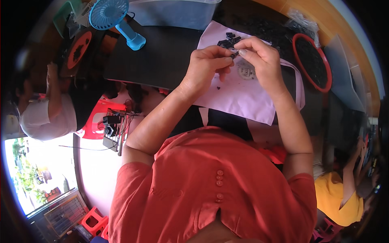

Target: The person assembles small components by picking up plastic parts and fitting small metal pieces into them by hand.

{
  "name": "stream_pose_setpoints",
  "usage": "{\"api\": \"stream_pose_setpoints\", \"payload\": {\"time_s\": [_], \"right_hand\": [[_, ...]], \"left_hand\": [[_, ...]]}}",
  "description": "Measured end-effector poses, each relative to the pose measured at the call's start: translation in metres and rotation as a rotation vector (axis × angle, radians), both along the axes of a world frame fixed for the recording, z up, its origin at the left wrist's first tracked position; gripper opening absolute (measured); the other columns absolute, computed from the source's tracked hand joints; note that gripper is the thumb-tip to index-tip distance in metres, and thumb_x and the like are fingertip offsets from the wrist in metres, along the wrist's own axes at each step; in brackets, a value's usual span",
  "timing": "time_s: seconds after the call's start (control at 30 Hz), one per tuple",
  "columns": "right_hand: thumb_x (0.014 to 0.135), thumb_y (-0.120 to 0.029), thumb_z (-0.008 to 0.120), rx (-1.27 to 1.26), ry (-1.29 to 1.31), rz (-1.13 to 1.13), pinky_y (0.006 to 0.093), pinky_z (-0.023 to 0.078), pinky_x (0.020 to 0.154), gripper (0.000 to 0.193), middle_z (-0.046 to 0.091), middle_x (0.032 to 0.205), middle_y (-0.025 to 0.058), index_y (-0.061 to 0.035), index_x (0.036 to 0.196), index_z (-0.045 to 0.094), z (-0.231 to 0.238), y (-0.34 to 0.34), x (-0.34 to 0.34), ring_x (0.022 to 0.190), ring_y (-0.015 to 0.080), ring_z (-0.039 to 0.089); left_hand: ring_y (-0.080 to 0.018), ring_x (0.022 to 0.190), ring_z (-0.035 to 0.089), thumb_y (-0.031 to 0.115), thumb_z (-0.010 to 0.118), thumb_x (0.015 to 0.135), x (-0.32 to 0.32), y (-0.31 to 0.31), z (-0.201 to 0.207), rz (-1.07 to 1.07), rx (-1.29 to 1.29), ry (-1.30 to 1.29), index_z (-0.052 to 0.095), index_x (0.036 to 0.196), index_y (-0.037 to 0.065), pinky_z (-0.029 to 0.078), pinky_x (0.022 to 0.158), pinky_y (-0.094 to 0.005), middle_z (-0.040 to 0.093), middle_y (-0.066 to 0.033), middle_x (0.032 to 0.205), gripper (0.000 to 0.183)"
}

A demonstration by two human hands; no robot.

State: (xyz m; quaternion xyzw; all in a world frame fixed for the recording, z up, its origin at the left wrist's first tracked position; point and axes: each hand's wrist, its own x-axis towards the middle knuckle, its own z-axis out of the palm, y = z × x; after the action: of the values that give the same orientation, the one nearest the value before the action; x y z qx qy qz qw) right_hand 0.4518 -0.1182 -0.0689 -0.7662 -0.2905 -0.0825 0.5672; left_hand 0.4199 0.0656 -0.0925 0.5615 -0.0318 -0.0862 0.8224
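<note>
Both hands meet above a pink cloth bag (239, 99) spread over the dark table. My left hand (205, 67) pinches a small black piece (234, 56) between thumb and fingers. From the other side, my right hand (263, 60) has thumb and forefinger closed at the same piece; its exact kind is too small to tell. Just beyond the fingertips lies a little heap of black parts (230, 39) on the cloth. A tiny dark bit (219, 88) rests nearer to me on the bag.
A blue handheld fan (135, 40) stands at the table's left. Many black pieces (271, 32) lie scattered behind the bag. At right is a red-rimmed round tray (329, 83); clear plastic bins (174, 18) stand at the back. Co-workers (340, 194) sit on both sides.
</note>
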Motion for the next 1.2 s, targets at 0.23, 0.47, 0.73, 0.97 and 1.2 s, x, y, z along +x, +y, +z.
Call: {"api": "stream_pose_setpoints", "payload": {"time_s": [0.23, 0.47, 0.73, 0.97, 1.2], "right_hand": [[0.085, 0.005, 0.062, -0.07, -0.132, -0.004, 0.0263, 0.05, 0.069, 0.012, 0.066, 0.085, 0.0073, 0.0014, 0.096, 0.066, -0.006, 0.004, 0.002, 0.077, 0.0151, 0.064], [0.083, 0.008, 0.062, -0.12, -0.237, 0.02, 0.0276, 0.049, 0.066, 0.012, 0.063, 0.084, 0.0078, 0.0018, 0.094, 0.065, -0.004, 0.006, 0.001, 0.074, 0.0176, 0.064], [0.081, 0.012, 0.058, -0.125, -0.297, 0.031, 0.0275, 0.049, 0.065, 0.019, 0.063, 0.083, 0.0074, 0.0012, 0.095, 0.065, -0.006, 0.007, 0.001, 0.074, 0.0175, 0.064], [0.077, 0.016, 0.054, -0.113, -0.419, 0.067, 0.0289, 0.052, 0.069, 0.027, 0.067, 0.086, 0.0076, -0.001, 0.096, 0.065, -0.003, 0.007, -0.001, 0.077, 0.0211, 0.065], [0.075, 0.016, 0.055, -0.105, -0.482, 0.07, 0.0345, 0.052, 0.077, 0.031, 0.069, 0.088, 0.0081, -0.0029, 0.097, 0.065, -0.003, 0.006, -0.004, 0.083, 0.025, 0.066]], "left_hand": [[-0.0141, 0.067, 0.063, 0.002, 0.064, 0.09, 0.001, 0.0, -0.007, -0.006, 0.004, 0.012, 0.065, 0.102, -0.003, 0.05, 0.056, -0.0259, 0.069, -0.0107, 0.086, 0.013], [-0.0113, 0.062, 0.061, 0.001, 0.069, 0.087, 0.0, -0.003, -0.012, 0.018, -0.061, 0.024, 0.067, 0.099, -0.004, 0.05, 0.052, -0.0245, 0.065, -0.0064, 0.078, 0.013], [-0.0107, 0.061, 0.06, 0.0, 0.069, 0.086, 0.0, -0.001, -0.014, 0.006, -0.041, 0.025, 0.067, 0.097, -0.004, 0.049, 0.05, -0.0237, 0.067, -0.0073, 0.076, 0.012], [-0.0099, 0.059, 0.058, 0.0, 0.069, 0.086, -0.002, -0.001, -0.011, -0.002, -0.003, 0.039, 0.067, 0.095, -0.004, 0.048, 0.047, -0.0242, 0.066, -0.0066, 0.075, 0.01], [-0.0097, 0.057, 0.056, 0.001, 0.068, 0.087, -0.003, 0.002, -0.007, -0.048, -0.026, 0.074, 0.067, 0.094, -0.003, 0.045, 0.046, -0.0237, 0.065, -0.0063, 0.075, 0.009]]}}
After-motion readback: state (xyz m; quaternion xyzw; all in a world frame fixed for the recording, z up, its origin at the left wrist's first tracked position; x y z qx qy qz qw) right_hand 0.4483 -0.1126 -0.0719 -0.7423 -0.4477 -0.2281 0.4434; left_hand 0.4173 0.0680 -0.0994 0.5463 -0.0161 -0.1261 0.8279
